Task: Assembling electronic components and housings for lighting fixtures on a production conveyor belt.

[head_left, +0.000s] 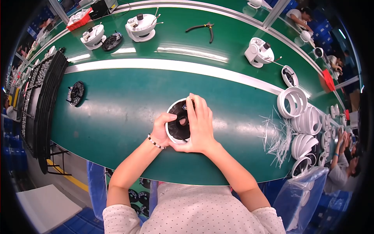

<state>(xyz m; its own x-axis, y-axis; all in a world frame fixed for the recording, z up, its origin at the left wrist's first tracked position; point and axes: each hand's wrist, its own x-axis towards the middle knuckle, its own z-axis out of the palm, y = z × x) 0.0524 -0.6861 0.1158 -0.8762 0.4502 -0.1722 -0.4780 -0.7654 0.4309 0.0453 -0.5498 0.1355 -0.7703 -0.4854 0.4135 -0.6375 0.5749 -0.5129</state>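
Note:
Over the middle of the green bench I hold a round white plastic ring (pixel 168 133) with a black disc-shaped part (pixel 177 128) seated inside it. My left hand (pixel 159 128) grips the left side, its thumb resting on the black part near the central hole. From the right, my right hand (pixel 200 126) wraps the ring, with its fingers laid over the black part and its thumb along the near rim. The right portion of both parts is hidden under that hand. A similar loose black disc part (pixel 76 93) lies by itself on the left of the bench.
White rings (pixel 292 102) are stacked at the right, beside scattered thin white strips (pixel 277 136). A black rack (pixel 43 101) stands at the left edge. Beyond the pale rail are white fan-like assemblies (pixel 141 29) and pliers (pixel 204 29). Co-workers sit farther off.

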